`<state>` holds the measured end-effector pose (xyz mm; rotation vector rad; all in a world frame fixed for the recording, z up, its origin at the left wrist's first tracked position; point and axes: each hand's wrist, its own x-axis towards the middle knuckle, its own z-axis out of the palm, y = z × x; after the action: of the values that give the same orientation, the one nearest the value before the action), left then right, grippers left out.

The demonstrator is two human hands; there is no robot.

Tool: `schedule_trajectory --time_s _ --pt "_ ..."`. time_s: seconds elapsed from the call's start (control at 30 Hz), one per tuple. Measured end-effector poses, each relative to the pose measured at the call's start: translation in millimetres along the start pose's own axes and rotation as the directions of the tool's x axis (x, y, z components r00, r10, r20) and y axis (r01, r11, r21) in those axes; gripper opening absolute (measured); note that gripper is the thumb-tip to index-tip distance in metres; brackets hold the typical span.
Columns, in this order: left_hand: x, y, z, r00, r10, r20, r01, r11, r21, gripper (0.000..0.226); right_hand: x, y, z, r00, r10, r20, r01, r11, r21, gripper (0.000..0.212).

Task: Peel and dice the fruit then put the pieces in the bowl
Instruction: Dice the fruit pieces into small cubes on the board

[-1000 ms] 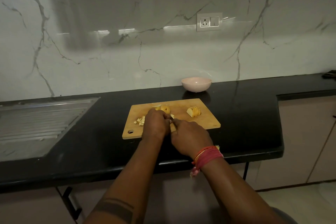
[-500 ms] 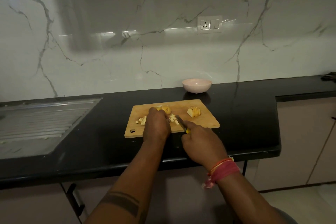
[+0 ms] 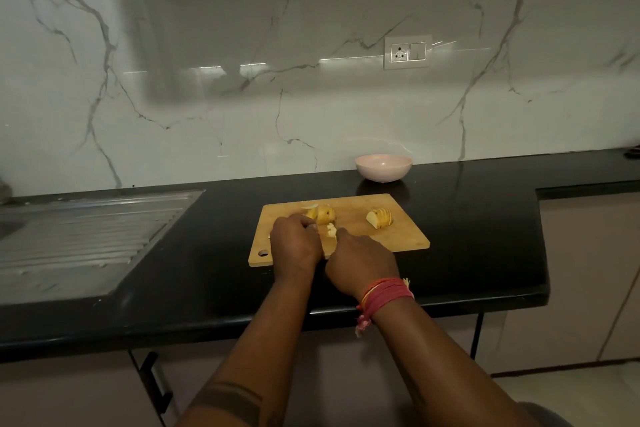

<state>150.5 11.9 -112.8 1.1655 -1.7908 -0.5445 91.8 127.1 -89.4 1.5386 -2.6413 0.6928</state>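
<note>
Since half a second ago the right hand [image 3: 362, 262] has slid in from the board's near right toward the left hand [image 3: 294, 246], so the two fists now sit almost knuckle to knuckle over the near middle of the wooden cutting board [image 3: 398, 236], and the blade that showed then is hidden behind them. Its fingers are curled as around a handle, but the knife itself cannot be seen, so what it grips cannot be told. The left hand is curled down onto the board with its fingertips tucked under; whether it pinches a piece of fruit cannot be told either. Just beyond the gap between the two hands lie pale diced pieces [image 3: 331, 229], touching the board. A little farther out, just past the left knuckles, sits a yellow chunk of fruit with skin [image 3: 323, 214]. To the right of both hands, well clear of them, rests a sliced wedge [image 3: 380, 218], its cuts fanned. Beyond the board's far edge stands the pink bowl [image 3: 383, 167] on the black countertop [image 3: 485, 236]. Far left of the hands lies the steel sink drainboard [image 3: 86, 236]. A red thread band [image 3: 386, 296] wraps the right wrist.
</note>
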Motion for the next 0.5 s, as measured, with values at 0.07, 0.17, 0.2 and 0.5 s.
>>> schedule_trajectory --time_s 0.07,0.17,0.2,0.5 --pt "0 1 -2 1.0 -0.025 -0.017 0.025 0.999 -0.041 0.016 0 -4 4 0.999 -0.034 -0.005 0.034 0.999 0.011 0.034" --pt "1 1 -6 0.994 -0.095 -0.05 0.088 0.988 -0.125 0.017 1 -12 8 0.996 -0.091 0.003 0.091 0.995 0.036 0.029" --pt "0 0 -7 0.992 -0.111 -0.056 0.102 0.984 -0.149 0.018 1 -14 9 0.995 -0.102 0.003 0.102 0.994 0.043 0.029" --pt "0 0 -12 0.989 -0.137 -0.057 0.122 0.97 -0.212 0.022 2 9 2 0.999 -0.017 -0.051 0.027 0.976 0.217 0.064"
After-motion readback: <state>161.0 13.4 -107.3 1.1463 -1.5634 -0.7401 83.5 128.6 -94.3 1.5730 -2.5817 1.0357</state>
